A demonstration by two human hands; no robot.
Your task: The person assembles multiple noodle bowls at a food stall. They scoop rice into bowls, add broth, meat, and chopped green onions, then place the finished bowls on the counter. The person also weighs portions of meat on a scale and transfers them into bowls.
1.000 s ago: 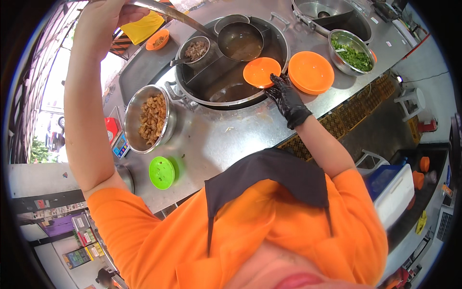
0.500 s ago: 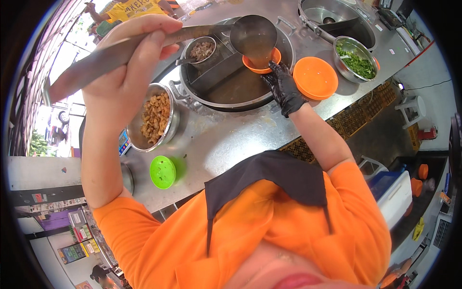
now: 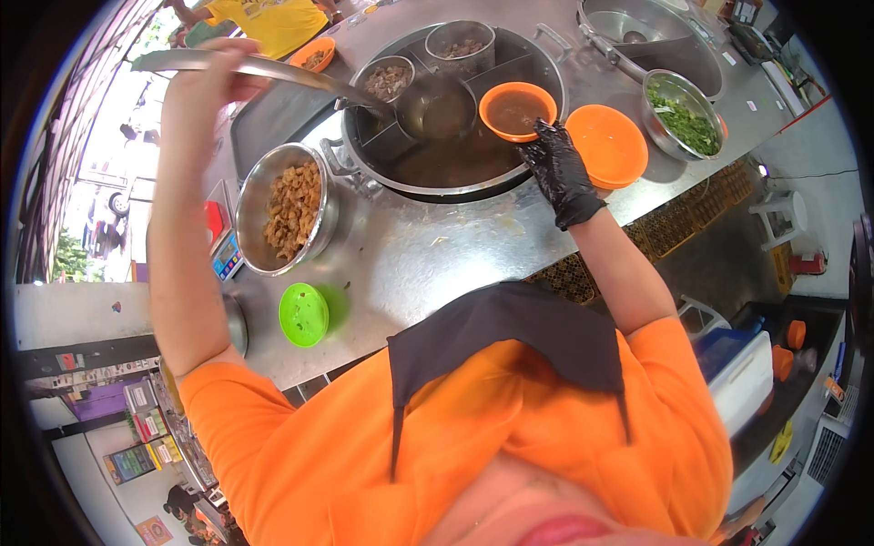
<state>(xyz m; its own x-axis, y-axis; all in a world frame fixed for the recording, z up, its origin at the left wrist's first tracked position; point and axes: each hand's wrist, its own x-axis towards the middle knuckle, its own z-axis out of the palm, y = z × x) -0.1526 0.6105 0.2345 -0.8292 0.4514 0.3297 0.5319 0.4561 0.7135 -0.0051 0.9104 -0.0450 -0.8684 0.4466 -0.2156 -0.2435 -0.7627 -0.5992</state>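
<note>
My bare left hand [image 3: 211, 80], slightly blurred, is closed round the long handle of a metal ladle [image 3: 435, 114]. The ladle's bowl hangs over the large divided soup pot [image 3: 401, 188] with some liquid in it. My right hand [image 3: 557, 175], in a black glove, grips the near right rim of an orange bowl [image 3: 492, 130] filled with brown broth. That bowl is held above the right side of the pot. Just beside the glove is a stack of orange bowls [image 3: 612, 146]. Two metal strainer cups with meat pieces, one nearer cup [image 3: 387, 80] and one farther [image 3: 460, 50], stand in the pot.
A steel bowl of browned chunks [image 3: 293, 214], a lime-green dish [image 3: 303, 314] and a scale [image 3: 226, 253] are at left. Chopped greens fill a steel bowl [image 3: 683, 123] at right, before a second pot [image 3: 637, 45]. Across the table is a person in yellow [image 3: 264, 25] near another orange bowl [image 3: 314, 53].
The ladle, tipped over the orange bowl before, has moved left and down over the pot. The orange bowl now sits level, full of broth, and my left hand has drawn left.
</note>
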